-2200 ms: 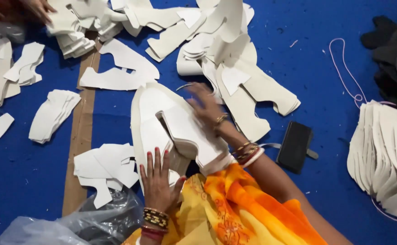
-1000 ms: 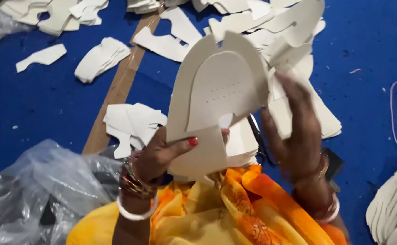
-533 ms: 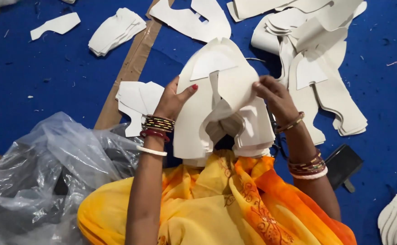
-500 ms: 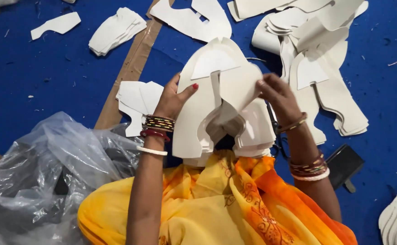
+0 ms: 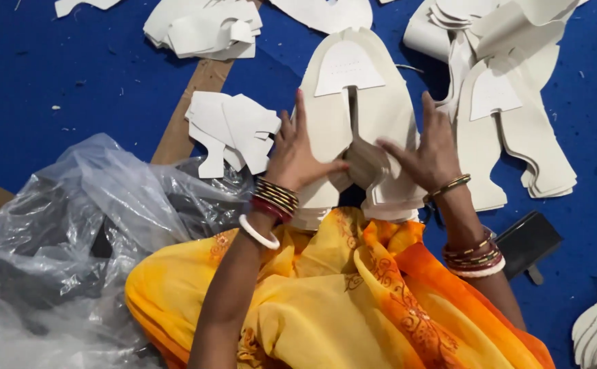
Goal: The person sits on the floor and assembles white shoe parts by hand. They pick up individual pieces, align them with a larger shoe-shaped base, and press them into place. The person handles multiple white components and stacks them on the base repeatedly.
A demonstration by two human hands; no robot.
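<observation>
A stack of white shoe-shaped cut pieces point(image 5: 350, 82) lies flat on the blue floor in front of my lap. My left hand point(image 5: 297, 154) rests on its left wing, thumb hooked at the inner slit. My right hand point(image 5: 427, 152) presses the right wing, its thumb reaching toward a tan folded flap point(image 5: 367, 164) at the stack's centre. Both hands grip the stack at its near end. An orange and yellow garment point(image 5: 353, 301) covers my lap below.
A crumpled clear plastic bag point(image 5: 87, 232) lies at the left. A small pile of white pieces point(image 5: 233, 130) sits beside a wooden strip point(image 5: 179, 133). More white stacks lie at the right point(image 5: 517, 137) and top point(image 5: 203, 27). A black phone point(image 5: 527, 239) lies by my right arm.
The stack, held up in the air a second ago, has come down flat onto the floor. Both hands have shifted to press its near end.
</observation>
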